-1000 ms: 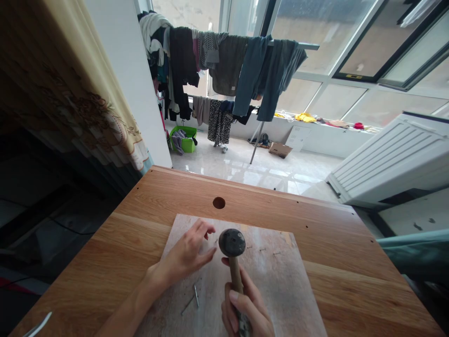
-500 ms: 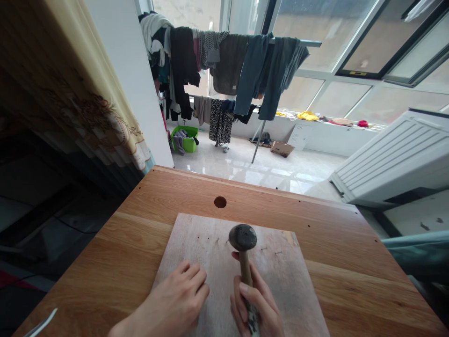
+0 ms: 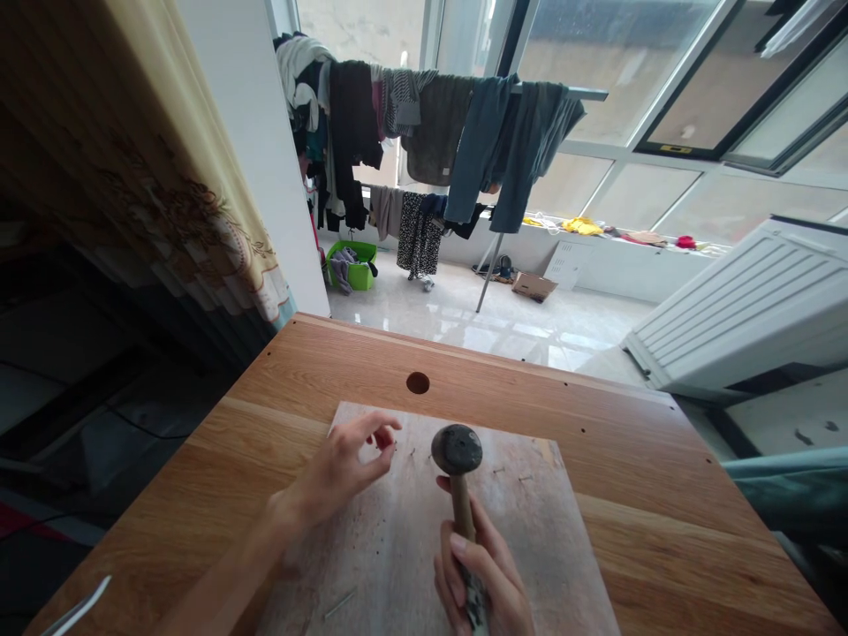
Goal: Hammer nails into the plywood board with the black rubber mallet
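My right hand (image 3: 487,565) is wrapped round the handle of a mallet (image 3: 457,449) with a dark, rounded head, held upright over the board. The pale, worn board (image 3: 424,539) lies on the wooden table. My left hand (image 3: 351,459) hovers at the board's upper left, thumb and index finger apart, other fingers curled; nothing can be made out in it. Beside its fingertips, small nails (image 3: 412,451) stick up from the board. Two more nails (image 3: 525,479) lean right of the mallet head. A loose nail (image 3: 340,605) lies near the front of the board.
The wooden table (image 3: 636,477) has a round hole (image 3: 418,382) behind the board. A white strip (image 3: 78,608) shows at the lower left. Beyond stand a clothes rack (image 3: 490,274) with hanging clothes, a green basket (image 3: 361,275) and a white ribbed appliance (image 3: 735,305); a curtain (image 3: 218,212) hangs left.
My left hand has moved up and forward to the board's upper left and its fingers have opened, uncovering the loose nail. My right hand and the mallet have barely moved.
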